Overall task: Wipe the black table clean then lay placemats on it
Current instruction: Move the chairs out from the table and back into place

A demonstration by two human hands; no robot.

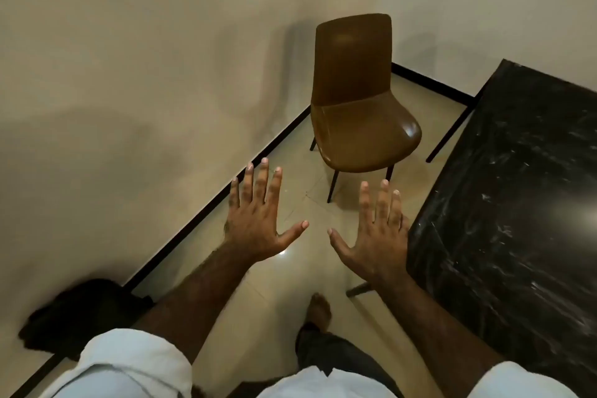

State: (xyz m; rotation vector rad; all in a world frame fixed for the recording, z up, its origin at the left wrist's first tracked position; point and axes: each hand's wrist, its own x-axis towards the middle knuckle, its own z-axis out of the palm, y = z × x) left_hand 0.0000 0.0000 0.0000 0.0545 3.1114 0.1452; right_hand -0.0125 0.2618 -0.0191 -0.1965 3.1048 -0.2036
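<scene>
Your left grip [258, 223] is spread wide, fingers straight and apart, thumb angled inward, and it holds nothing. Your right grip [378, 242] is spread the same way, back of the hand up, thumb pointing toward the left one, and it too holds nothing. The two thumbs are near each other but apart. Both grips hang out in front of you over the pale glossy floor [290, 287], with bare forearms running back to rolled white sleeves [129, 365] at the bottom edge.

The outer fingers of your right grip lie just beside the near-left corner of the black desk [517, 203]; you cannot tell from this view whether they touch it. The desk fills the right side, its top dark with white marbled streaks and a soft glare patch near the right edge. One of its dark legs [357, 289] shows under your right wrist.

Below and between your arms, a bare foot [319, 310] rests on the floor, with a dark trouser leg [339, 355] behind it.

Farther out, a brown padded chair [358, 107] on thin dark legs stands upright in the room's corner, well apart from the desk and facing toward it. A black skirting strip [210, 213] runs along the foot of the beige wall [129, 74]. At lower left, against that wall, lies a dark blurred shape [80, 310] that you cannot make out.
</scene>
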